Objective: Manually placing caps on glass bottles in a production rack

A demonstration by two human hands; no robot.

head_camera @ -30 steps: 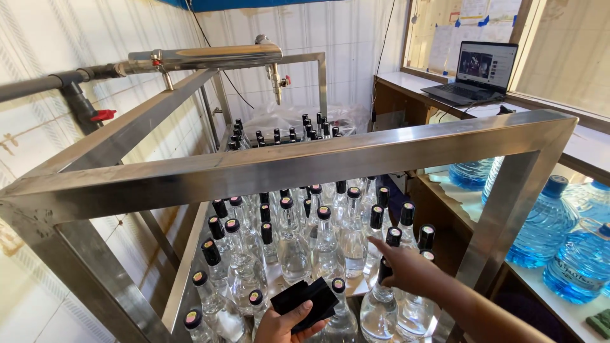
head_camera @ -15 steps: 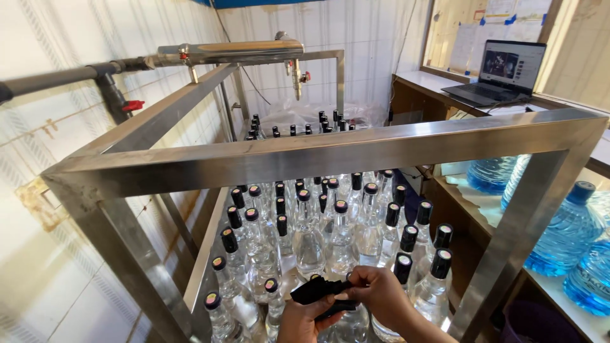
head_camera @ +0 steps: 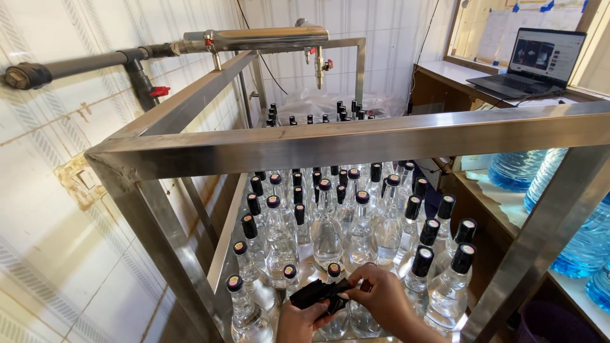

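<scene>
Hands meet low in the frame over the nearest row of bottles. Left hand [head_camera: 304,321], cut off at the bottom edge, has fingers curled around a small stack of black cap sleeves [head_camera: 321,293], gripping it from below. Right hand [head_camera: 381,298] pinches the stack's right end between thumb and fingertips; its palm hides the bottle directly beneath. Clear glass bottles [head_camera: 327,228] with black caps fill the tray, standing upright and close together. Steel frame bar [head_camera: 356,143] crosses the view, blocking the middle rows. Blue water jugs [head_camera: 581,244] at right are partly cut off. Laptop [head_camera: 540,60] sits open on the counter behind.
</scene>
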